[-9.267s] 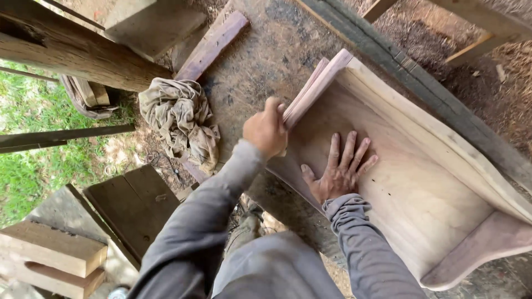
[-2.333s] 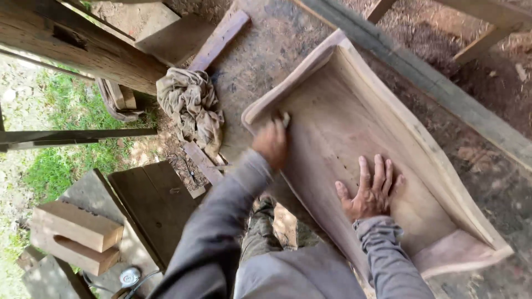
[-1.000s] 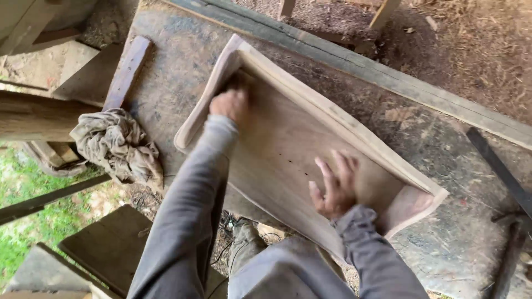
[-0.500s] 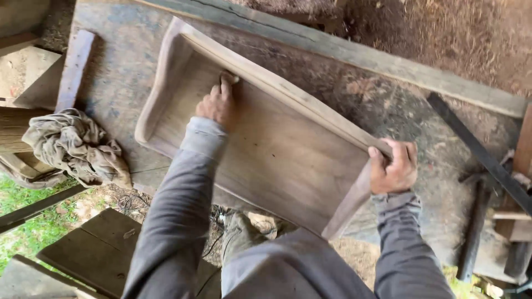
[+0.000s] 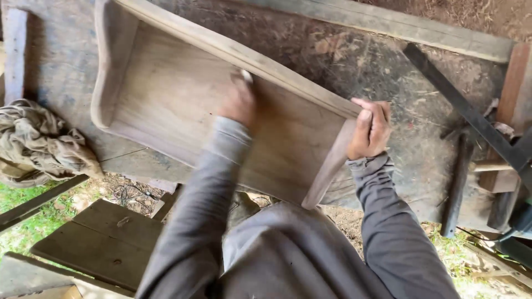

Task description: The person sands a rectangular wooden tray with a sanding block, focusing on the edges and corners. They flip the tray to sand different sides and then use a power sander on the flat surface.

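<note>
A long shallow wooden tray [image 5: 166, 105] with raised sides lies on a worn, dusty bench top [image 5: 388, 83]. My left hand [image 5: 239, 101] is inside the tray near its far long wall, closed on a small pale piece, likely sandpaper, pressed to the tray's floor; the hand is blurred. My right hand [image 5: 370, 128] grips the top corner of the tray's right end wall, fingers curled over the edge. Both arms wear grey sleeves.
A crumpled dirty cloth [image 5: 39, 144] lies at the bench's left edge. A thick plank [image 5: 399, 25] runs along the back. A dark metal bar [image 5: 471, 119] and wooden-handled tools lie at the right. A dark board [image 5: 105, 241] and grass are below left.
My left hand has slid to the right along the tray's floor, from the left part toward the middle. My right hand keeps its grip on the right end wall. The view has shifted.
</note>
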